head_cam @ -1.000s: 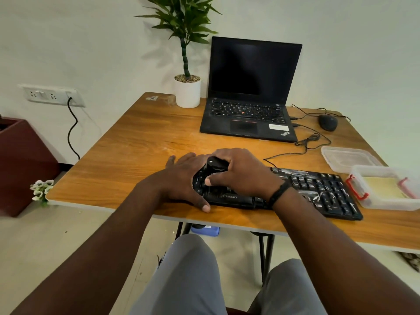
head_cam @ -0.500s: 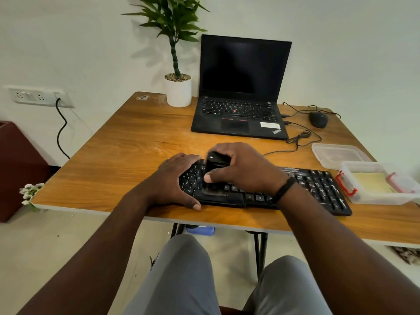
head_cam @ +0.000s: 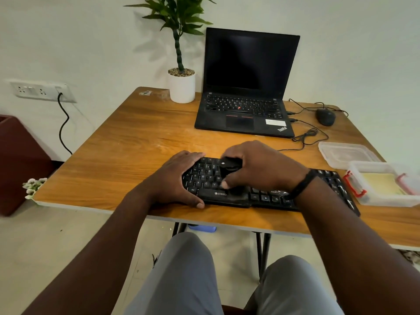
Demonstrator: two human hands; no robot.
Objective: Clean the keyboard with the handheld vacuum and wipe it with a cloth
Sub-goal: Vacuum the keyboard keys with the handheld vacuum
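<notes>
A black keyboard point(head_cam: 205, 176) lies along the near edge of the wooden table point(head_cam: 127, 142). My left hand point(head_cam: 175, 178) grips the keyboard's left end, with the thumb at its front edge and the fingers over its far corner. My right hand point(head_cam: 261, 167) grips a small black handheld vacuum point(head_cam: 230, 165), which stands on the keys left of the keyboard's middle. A yellow cloth point(head_cam: 381, 184) lies inside a clear box point(head_cam: 386, 198) with red clips at the right. My right forearm covers part of the keyboard's right half.
An open black laptop point(head_cam: 245, 110) stands at the back, with a potted plant point(head_cam: 181, 85) to its left and a black mouse point(head_cam: 326, 117) with cables to its right. A clear lid point(head_cam: 347, 153) lies behind the box. A wall socket point(head_cam: 41, 90) is left.
My right hand has moved the vacuum to the right along the keys, so more of the left keys show. My left hand stays at the keyboard's left end. The camera has shifted slightly.
</notes>
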